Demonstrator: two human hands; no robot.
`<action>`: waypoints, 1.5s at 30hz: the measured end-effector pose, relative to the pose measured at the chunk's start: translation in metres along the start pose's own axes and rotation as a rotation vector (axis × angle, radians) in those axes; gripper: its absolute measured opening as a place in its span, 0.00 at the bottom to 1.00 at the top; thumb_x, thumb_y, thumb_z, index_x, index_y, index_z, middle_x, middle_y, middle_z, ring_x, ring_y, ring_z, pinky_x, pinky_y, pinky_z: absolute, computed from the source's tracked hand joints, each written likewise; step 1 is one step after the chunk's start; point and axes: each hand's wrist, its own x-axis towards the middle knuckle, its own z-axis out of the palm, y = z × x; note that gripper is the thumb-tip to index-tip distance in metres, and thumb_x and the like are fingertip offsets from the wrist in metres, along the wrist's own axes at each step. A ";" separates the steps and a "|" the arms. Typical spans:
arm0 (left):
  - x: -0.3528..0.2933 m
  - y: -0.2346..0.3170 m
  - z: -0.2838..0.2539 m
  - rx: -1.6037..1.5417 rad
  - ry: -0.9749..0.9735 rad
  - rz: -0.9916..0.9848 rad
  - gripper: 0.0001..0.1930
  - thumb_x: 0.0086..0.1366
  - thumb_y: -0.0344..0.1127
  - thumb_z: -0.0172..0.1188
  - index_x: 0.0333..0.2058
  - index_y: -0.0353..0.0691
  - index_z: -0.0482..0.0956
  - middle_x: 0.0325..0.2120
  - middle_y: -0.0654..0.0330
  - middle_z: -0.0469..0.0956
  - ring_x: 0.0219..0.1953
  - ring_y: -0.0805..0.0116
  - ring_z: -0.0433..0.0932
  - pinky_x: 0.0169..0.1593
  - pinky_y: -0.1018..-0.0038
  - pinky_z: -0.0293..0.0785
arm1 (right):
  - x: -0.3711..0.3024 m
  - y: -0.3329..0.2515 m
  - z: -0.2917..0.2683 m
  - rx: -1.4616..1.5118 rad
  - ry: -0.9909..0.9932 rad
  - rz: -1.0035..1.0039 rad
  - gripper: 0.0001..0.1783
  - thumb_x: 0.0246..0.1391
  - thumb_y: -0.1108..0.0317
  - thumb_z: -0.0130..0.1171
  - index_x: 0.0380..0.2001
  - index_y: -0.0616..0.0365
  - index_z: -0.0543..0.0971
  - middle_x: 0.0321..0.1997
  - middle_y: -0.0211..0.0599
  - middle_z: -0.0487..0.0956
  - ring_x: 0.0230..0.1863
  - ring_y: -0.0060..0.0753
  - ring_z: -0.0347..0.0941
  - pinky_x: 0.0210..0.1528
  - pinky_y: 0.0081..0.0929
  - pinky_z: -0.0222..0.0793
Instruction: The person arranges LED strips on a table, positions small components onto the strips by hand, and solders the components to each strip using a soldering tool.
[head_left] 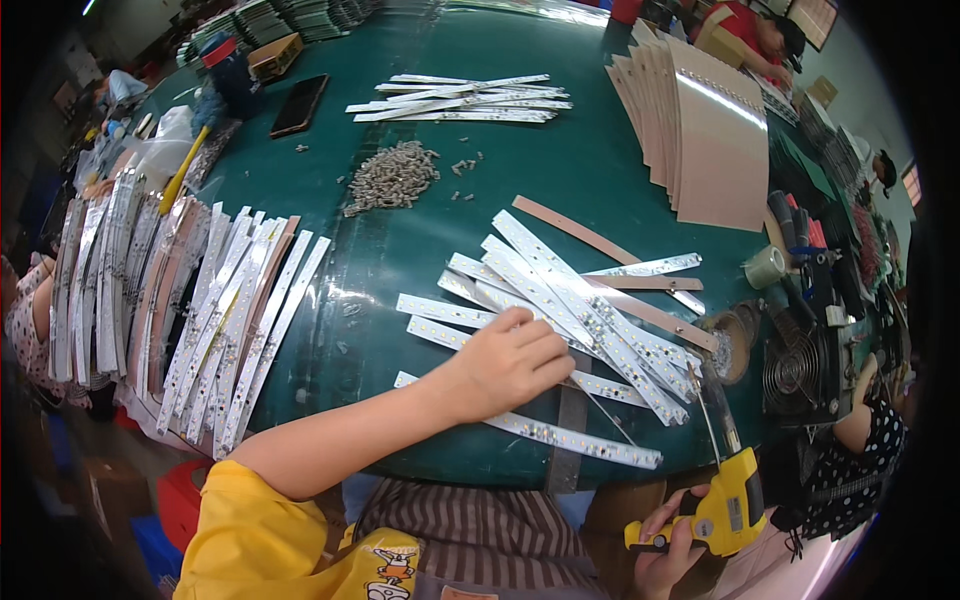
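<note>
My right hand (672, 548) grips a yellow soldering gun (738, 505) at the lower right. The gun's long thin tip points up toward the right ends of the loosely fanned white LED strips (560, 290); whether it touches one I cannot tell. My left hand (515, 360), its fingers curled, is over the middle of those strips. A thin, wire-like line (610, 420) runs from near its fingers toward the table edge. What the fingers pinch is hidden beneath the hand. Closest to me, a single LED strip (570, 436) lies below that hand.
The green table (370, 250) bears a heap of small metallic parts (395, 178), more strips (460, 98) at the back and bundled strips (225, 320) at left. Tan boards (715, 140) stand at far right. A black coil stand (797, 365) and dish (728, 345) sit near the gun. Co-workers sit around.
</note>
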 end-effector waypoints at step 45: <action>0.001 -0.146 -0.033 0.330 0.008 -0.644 0.05 0.54 0.27 0.61 0.30 0.36 0.83 0.27 0.50 0.78 0.35 0.51 0.77 0.43 0.61 0.72 | -0.001 0.008 -0.010 0.012 0.021 0.084 0.21 0.62 0.72 0.48 0.58 0.61 0.64 0.44 0.45 0.76 0.31 0.26 0.68 0.35 0.22 0.66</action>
